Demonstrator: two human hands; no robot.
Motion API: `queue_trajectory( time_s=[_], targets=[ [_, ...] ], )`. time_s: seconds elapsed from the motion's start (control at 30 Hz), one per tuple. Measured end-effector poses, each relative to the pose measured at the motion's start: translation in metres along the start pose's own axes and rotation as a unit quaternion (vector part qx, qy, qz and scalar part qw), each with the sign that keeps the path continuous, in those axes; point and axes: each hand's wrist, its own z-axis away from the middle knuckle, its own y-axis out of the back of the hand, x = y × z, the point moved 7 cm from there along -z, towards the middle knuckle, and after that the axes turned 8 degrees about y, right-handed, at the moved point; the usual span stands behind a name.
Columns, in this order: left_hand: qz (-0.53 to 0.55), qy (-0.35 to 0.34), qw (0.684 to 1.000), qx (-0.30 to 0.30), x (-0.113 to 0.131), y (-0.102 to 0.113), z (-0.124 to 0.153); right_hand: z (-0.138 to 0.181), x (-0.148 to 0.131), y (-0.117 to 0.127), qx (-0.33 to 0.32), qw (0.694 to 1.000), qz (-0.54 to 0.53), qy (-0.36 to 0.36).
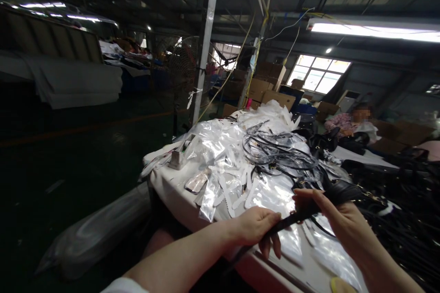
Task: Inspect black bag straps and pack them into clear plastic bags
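A black strap (288, 220) runs slantwise between my two hands above the front edge of the table. My left hand (258, 225) is closed around its lower part, and a tail of it hangs below toward the lower left. Higher up and to the right, my right hand (332, 208) has its thumb and fingers around the strap, its fingertips partly hidden. Beneath my hands lie clear plastic bags (275, 192). Behind them is a loose heap of thin black straps (280, 153), some looking wrapped in clear plastic.
Black bags and straps with metal fittings (395, 206) pile up on the right. A phone (197, 182) and a small metal box (177, 159) sit on the table's left side. A post (206, 46) rises behind. Another person (343, 123) sits at the far right.
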Motion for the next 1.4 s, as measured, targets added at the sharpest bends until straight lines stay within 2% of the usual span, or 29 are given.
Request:
queue_trajectory(
  time_s=[0.17,0.27,0.37,0.5,0.6,0.73,0.87,0.93,1.1,1.17,1.4],
  targets=[
    [-0.124,0.011,0.990,0.072,0.003,-0.002,0.003,-0.009,-0.012,-0.003,-0.019,0.998,0.044,0.030],
    [-0.214,0.016,0.973,0.085,0.009,-0.005,0.007,-0.011,-0.016,-0.007,-0.018,0.999,0.039,0.026],
    [-0.245,0.019,0.965,0.088,0.013,-0.006,0.008,-0.010,-0.018,-0.009,-0.015,0.999,0.033,0.017],
    [-0.174,0.027,0.982,0.072,0.007,-0.007,0.003,-0.008,-0.017,-0.014,0.002,1.000,-0.007,0.004],
    [-0.063,0.008,0.996,0.056,0.001,-0.008,-0.004,-0.009,-0.009,-0.019,0.018,0.999,-0.049,-0.004],
    [0.000,-0.029,0.998,0.063,0.002,-0.005,-0.006,-0.009,0.004,-0.024,0.020,0.998,-0.066,-0.008],
    [0.018,-0.044,0.997,0.062,0.007,0.002,-0.003,-0.006,0.010,-0.015,0.042,0.996,-0.084,-0.006],
    [0.019,-0.042,0.997,0.061,0.008,0.007,-0.002,-0.002,0.013,-0.006,0.053,0.997,-0.060,-0.024],
    [0.017,-0.034,0.996,0.079,0.004,0.020,0.007,0.011,0.018,0.005,-0.001,0.997,0.028,-0.067],
    [0.010,-0.012,0.997,0.072,-0.002,0.020,0.009,0.017,0.018,0.007,0.000,0.998,0.025,-0.064],
    [0.041,0.051,0.998,0.016,-0.021,0.005,0.006,0.031,0.013,0.015,0.073,0.997,0.010,-0.037]
  ],
)
